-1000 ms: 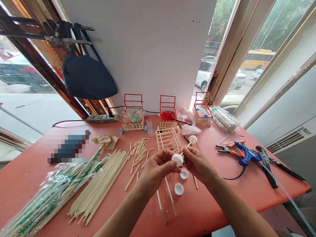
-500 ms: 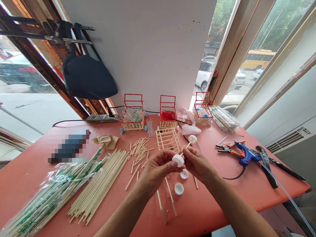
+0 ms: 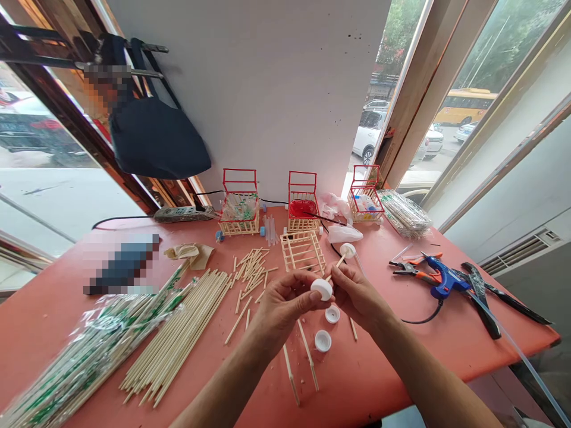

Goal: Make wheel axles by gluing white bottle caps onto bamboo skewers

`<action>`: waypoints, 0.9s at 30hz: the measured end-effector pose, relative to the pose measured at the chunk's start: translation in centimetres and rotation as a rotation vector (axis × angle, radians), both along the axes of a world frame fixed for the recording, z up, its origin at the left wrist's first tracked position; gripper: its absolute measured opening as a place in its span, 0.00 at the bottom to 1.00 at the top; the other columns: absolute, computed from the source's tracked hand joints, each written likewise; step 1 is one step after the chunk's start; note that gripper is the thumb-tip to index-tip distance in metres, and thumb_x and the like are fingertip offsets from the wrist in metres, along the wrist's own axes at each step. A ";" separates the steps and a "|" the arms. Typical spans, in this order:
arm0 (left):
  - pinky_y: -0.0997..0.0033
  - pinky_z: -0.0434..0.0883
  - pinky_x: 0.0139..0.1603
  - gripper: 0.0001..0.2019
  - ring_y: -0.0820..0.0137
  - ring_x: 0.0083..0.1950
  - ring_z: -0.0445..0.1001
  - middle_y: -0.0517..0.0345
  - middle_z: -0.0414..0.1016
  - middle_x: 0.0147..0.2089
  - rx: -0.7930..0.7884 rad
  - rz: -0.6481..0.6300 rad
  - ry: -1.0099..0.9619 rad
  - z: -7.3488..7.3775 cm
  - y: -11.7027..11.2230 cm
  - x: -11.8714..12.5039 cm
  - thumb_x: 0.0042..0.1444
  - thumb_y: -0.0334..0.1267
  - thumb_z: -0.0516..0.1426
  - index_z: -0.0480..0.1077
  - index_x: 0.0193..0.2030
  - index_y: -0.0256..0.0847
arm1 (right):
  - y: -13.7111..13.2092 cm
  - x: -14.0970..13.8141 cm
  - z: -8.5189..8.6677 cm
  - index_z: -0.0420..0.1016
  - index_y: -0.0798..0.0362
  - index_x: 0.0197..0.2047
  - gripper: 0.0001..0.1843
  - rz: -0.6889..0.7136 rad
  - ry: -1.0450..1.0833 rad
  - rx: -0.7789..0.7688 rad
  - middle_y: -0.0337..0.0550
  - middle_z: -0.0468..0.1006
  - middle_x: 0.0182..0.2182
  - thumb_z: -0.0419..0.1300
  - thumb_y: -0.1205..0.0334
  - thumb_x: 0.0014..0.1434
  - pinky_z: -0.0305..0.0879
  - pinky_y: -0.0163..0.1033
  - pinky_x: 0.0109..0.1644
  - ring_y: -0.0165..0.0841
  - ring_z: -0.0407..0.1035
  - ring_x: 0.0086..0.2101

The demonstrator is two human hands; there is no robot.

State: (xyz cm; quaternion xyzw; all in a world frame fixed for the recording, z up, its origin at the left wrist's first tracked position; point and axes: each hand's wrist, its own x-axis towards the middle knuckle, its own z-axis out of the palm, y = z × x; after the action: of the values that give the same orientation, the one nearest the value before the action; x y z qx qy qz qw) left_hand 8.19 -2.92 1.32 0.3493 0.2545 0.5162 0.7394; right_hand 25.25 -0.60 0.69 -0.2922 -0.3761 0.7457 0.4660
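Observation:
My left hand (image 3: 281, 306) pinches a white bottle cap (image 3: 322, 289) between thumb and fingers above the red table (image 3: 401, 351). My right hand (image 3: 354, 294) is closed on a thin wooden stick (image 3: 339, 262) that carries another white cap (image 3: 348, 250) at its far end; the stick's near end meets the cap in my left hand. Two more white caps (image 3: 332, 314) (image 3: 323, 340) lie open side up on the table just under my hands.
Bamboo sticks (image 3: 178, 336) lie loose and in plastic packs (image 3: 84, 356) at left, cut pieces (image 3: 252, 267) in the middle. A stick grid (image 3: 303, 251) and three small red-framed carts (image 3: 239, 205) stand at the back. A blue glue gun (image 3: 444, 280), pliers (image 3: 413, 268) and scissors (image 3: 484, 297) lie right.
The hands stay almost still, holding cap and stick together. The view has shifted very slightly.

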 end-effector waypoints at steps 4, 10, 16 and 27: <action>0.73 0.82 0.40 0.17 0.66 0.36 0.86 0.54 0.86 0.35 0.006 0.001 0.015 0.1 0.0 0.0 0.42 0.42 0.77 0.83 0.36 0.39 | 0.0 0.0 0.1 0.77 0.55 0.29 0.21 0.003 0.019 -0.004 0.35 0.77 0.22 0.76 0.46 0.54 0.64 0.29 0.29 0.24 0.69 0.23; 0.69 0.83 0.41 0.19 0.64 0.39 0.86 0.51 0.86 0.42 0.041 -0.023 0.018 0.0 0.0 -0.1 0.47 0.45 0.75 0.82 0.45 0.40 | 0.2 0.1 0.2 0.78 0.55 0.30 0.20 0.003 0.049 0.001 0.34 0.77 0.22 0.76 0.47 0.54 0.65 0.28 0.28 0.24 0.69 0.22; 0.68 0.83 0.37 0.17 0.63 0.38 0.86 0.51 0.85 0.40 0.085 -0.050 0.054 -0.3 0.1 -0.3 0.53 0.44 0.72 0.80 0.46 0.41 | 0.2 0.0 0.1 0.77 0.55 0.33 0.19 0.030 0.044 0.009 0.35 0.77 0.23 0.75 0.48 0.56 0.61 0.30 0.24 0.24 0.67 0.21; 0.72 0.83 0.38 0.14 0.67 0.36 0.86 0.52 0.87 0.35 0.044 0.018 0.040 0.2 -0.1 0.1 0.47 0.41 0.75 0.83 0.38 0.39 | 0.2 -0.1 0.0 0.77 0.56 0.30 0.21 0.025 0.025 0.021 0.35 0.76 0.22 0.76 0.46 0.54 0.62 0.30 0.28 0.24 0.67 0.23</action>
State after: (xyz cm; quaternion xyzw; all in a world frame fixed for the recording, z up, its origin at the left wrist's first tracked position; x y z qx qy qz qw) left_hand 8.29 -3.00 1.53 0.3734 0.2608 0.5214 0.7216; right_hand 25.17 -0.37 0.73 -0.2733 -0.3817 0.7510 0.4643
